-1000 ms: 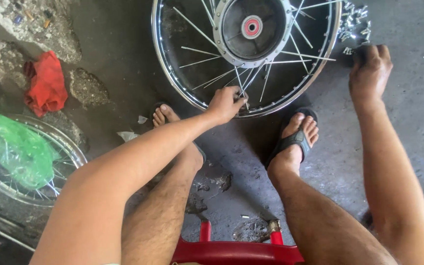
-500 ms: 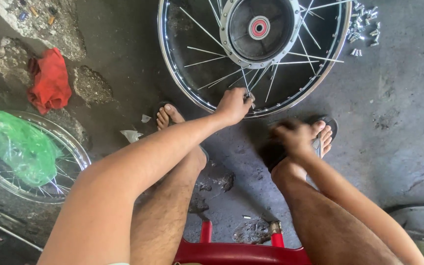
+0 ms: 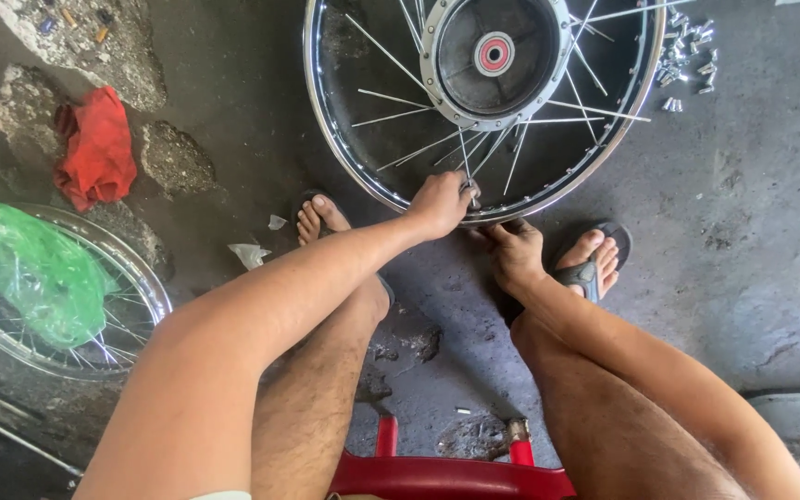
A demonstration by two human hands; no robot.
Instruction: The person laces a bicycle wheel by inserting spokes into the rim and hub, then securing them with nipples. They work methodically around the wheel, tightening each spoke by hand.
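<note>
Left hand (image 3: 439, 202) pinching a thin, springy spoke (image 3: 468, 171) at the rigid steel wheel rim (image 3: 344, 171); right hand (image 3: 514, 255) beside it, grip hidden.

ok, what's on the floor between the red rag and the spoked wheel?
In the head view, only bare stained concrete and a rough broken patch lie between the red rag and the wheel.

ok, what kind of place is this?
Likely a motorcycle or bike repair shop, working at floor level. A spoked wheel lies flat on stained, cracked concrete, loose spoke nipples sit in a pile beside it, and a second rim wrapped in green plastic lies to the left. The left hand grips a spoke.
</note>
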